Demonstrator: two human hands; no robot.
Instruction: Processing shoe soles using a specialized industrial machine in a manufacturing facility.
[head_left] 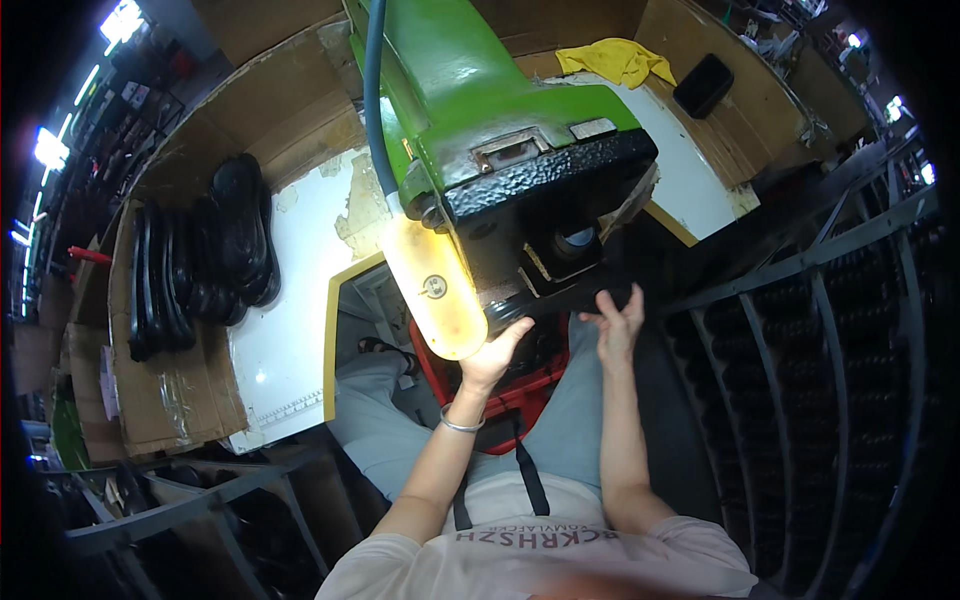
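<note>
A long black shoe sole [580, 299] lies across the dark underside of a green machine [470, 60], held at its two ends. My left hand [492, 358] grips the left end, thumb on top, its other fingers hidden behind the sole and the machine's yellow rounded cover [432, 290]. At the right end, my right hand [617, 330] is closed round the edge with thumb and fingers bent. Much of the sole sinks into shadow below the machine's black head [550, 180].
Several black soles [200, 260] stand stacked on the white table [290, 330] at left, inside cardboard walls. A yellow cloth [618, 62] and a black flat object [704, 86] lie at far right. Metal racks [820, 330] flank me; a red crate [500, 400] sits between my legs.
</note>
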